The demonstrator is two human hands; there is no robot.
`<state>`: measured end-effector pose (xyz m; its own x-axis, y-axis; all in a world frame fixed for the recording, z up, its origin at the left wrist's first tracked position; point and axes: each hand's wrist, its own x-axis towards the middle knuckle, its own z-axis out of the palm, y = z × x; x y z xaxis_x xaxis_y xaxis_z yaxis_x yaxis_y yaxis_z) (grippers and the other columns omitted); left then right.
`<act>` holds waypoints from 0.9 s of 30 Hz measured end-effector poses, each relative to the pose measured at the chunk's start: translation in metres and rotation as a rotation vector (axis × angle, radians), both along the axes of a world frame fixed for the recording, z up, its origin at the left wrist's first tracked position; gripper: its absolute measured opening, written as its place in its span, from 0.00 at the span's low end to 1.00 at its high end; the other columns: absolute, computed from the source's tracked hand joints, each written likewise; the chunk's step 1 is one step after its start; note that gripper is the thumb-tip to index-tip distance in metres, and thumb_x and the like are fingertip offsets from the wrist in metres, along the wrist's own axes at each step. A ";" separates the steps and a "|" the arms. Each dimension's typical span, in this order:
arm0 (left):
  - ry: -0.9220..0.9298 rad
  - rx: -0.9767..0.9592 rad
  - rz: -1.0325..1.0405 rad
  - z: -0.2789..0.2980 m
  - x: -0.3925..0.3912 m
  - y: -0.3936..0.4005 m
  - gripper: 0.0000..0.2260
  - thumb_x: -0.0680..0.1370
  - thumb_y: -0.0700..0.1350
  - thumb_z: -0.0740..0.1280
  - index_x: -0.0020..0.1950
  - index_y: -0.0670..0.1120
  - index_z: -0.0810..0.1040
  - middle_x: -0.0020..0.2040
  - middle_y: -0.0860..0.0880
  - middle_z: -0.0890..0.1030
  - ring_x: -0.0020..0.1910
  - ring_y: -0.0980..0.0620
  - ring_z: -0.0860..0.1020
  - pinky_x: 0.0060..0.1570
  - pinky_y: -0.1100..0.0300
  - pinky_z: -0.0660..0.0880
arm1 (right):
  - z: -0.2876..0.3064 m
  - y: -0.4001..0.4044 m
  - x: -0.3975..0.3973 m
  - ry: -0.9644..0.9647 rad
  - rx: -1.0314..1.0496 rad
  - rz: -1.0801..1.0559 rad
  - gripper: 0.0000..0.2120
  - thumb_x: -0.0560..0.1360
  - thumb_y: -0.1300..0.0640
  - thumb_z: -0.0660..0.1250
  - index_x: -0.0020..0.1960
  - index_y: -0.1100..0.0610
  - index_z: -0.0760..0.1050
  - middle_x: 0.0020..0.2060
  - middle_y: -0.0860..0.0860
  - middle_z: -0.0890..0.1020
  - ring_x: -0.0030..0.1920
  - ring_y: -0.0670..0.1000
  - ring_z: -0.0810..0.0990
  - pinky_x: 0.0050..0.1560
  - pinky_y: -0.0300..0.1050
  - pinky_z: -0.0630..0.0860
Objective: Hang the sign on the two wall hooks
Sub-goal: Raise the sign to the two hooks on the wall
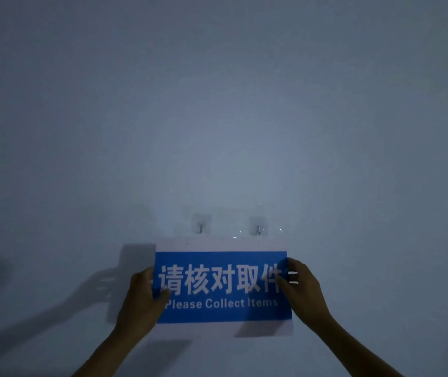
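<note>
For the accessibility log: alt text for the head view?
Two hands, left hand and right hand, hold a blue sign reading "Please Collect Items" against a pale wall, just below two hooks: left hook, right hook.

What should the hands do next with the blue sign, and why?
Probably lift the blue and white rectangular sign a little. The left hand and right hand grip its sides, but its top edge sits just below the two clear adhesive wall hooks, so it is not yet hanging on them.
</note>
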<state>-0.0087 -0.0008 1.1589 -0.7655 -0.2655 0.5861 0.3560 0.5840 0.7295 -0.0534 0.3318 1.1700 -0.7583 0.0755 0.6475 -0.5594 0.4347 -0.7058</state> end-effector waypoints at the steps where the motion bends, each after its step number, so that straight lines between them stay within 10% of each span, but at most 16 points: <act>1: -0.013 -0.023 -0.007 0.007 -0.003 0.002 0.16 0.72 0.45 0.70 0.59 0.51 0.74 0.58 0.46 0.77 0.49 0.52 0.81 0.48 0.48 0.82 | 0.006 0.001 -0.004 0.009 -0.001 -0.022 0.19 0.75 0.54 0.68 0.64 0.56 0.71 0.59 0.53 0.76 0.54 0.52 0.80 0.50 0.46 0.81; 9: -0.075 -0.144 -0.029 0.041 -0.040 0.018 0.29 0.72 0.39 0.70 0.68 0.53 0.63 0.57 0.45 0.70 0.59 0.46 0.74 0.63 0.46 0.74 | 0.026 -0.007 -0.046 0.058 0.133 -0.112 0.32 0.78 0.53 0.64 0.77 0.51 0.54 0.60 0.56 0.73 0.49 0.48 0.75 0.46 0.40 0.75; 13: -0.179 -0.275 0.024 0.041 -0.060 0.017 0.44 0.75 0.42 0.69 0.77 0.52 0.39 0.65 0.42 0.64 0.64 0.46 0.72 0.57 0.52 0.77 | 0.029 -0.018 -0.070 0.013 0.134 -0.107 0.32 0.79 0.55 0.62 0.78 0.50 0.51 0.62 0.57 0.73 0.50 0.47 0.72 0.42 0.36 0.70; 27: -0.133 -0.475 0.107 0.044 -0.098 0.016 0.42 0.75 0.46 0.67 0.77 0.51 0.39 0.68 0.43 0.61 0.66 0.47 0.69 0.58 0.51 0.79 | 0.026 -0.018 -0.107 0.007 0.112 -0.166 0.30 0.80 0.52 0.60 0.77 0.49 0.50 0.62 0.58 0.72 0.49 0.48 0.73 0.45 0.43 0.74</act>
<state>-0.1063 0.0150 1.2030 -0.8251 -0.0739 0.5601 0.1982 0.8905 0.4095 -0.1608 0.3137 1.1958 -0.7371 0.1260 0.6639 -0.4782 0.5969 -0.6442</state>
